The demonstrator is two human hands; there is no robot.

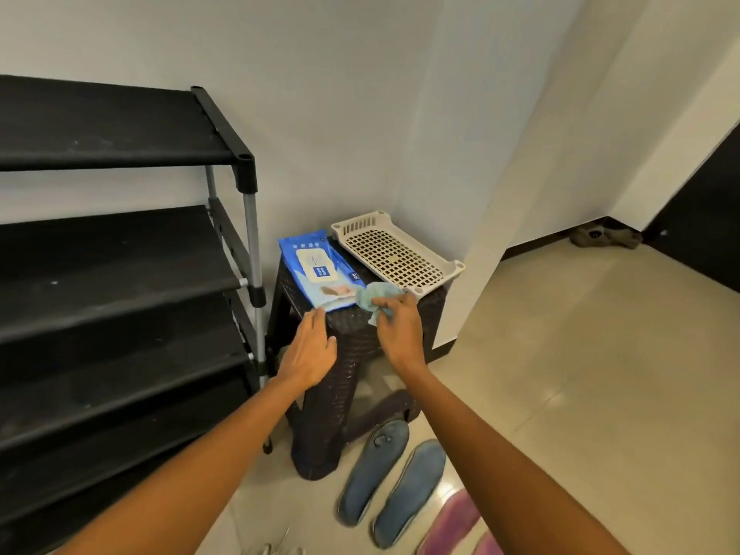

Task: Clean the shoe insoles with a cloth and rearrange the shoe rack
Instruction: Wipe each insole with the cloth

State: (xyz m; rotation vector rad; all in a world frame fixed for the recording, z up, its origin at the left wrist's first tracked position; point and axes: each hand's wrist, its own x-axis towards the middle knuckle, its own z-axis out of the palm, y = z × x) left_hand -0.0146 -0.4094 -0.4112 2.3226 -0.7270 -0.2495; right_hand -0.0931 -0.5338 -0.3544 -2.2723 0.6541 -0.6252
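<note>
My right hand (396, 328) is shut on a crumpled light-green cloth (374, 296) at the front of a dark woven stool (352, 346). My left hand (310, 348) hovers open, fingers together, by the stool's front left corner, just short of a blue wet-wipe pack (320, 274). Two blue insoles (394, 480) lie side by side on the floor below the stool. Two pink insoles (456, 522) lie to their right, cut off by the frame edge. The black shoe rack (120, 274) stands at the left with bare shelves.
A beige perforated plastic tray (394, 254) rests on the stool's back right. A wall corner juts out just right of the stool. Tiled floor (580, 354) spreads to the right. A dark bundle (604, 236) lies by the far wall. Something pale shows at the bottom edge.
</note>
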